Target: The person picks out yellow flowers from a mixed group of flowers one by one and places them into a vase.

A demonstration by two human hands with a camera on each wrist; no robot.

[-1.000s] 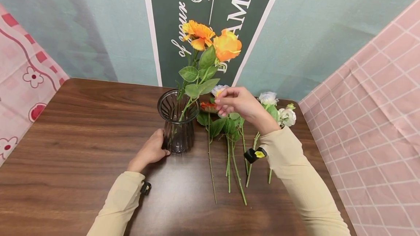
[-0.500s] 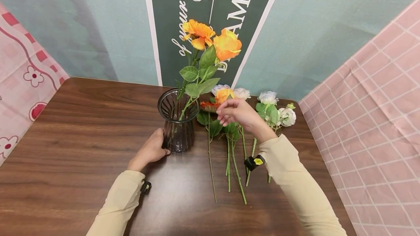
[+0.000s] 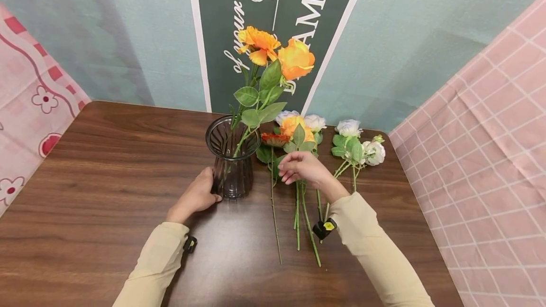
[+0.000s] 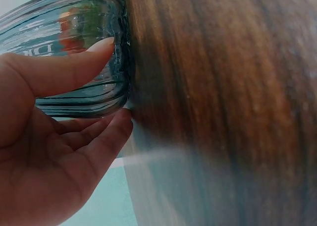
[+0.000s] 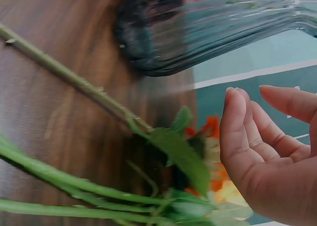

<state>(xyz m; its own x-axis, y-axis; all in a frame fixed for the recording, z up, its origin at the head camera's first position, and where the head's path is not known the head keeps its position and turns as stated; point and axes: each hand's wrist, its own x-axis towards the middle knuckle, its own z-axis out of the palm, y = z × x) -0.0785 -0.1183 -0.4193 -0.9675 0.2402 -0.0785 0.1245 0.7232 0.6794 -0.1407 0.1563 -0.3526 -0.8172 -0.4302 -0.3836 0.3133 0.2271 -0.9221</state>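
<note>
the loose flower stems (image 3: 298,212) lie on the table (image 3: 106,165) just right of the vase (image 3: 232,165), under our right hand (image 3: 300,168), fingers relaxed and holding nothing. our left hand (image 3: 197,195) grips the vase base; we judge a careless lift could snag neighbouring stems or tip it.

Wooden table (image 3: 106,165), green banner (image 3: 273,18) behind

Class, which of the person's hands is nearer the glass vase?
Left. The left hand grips the glass vase at its base; the right hand hovers apart, over the loose flower stems.
</note>
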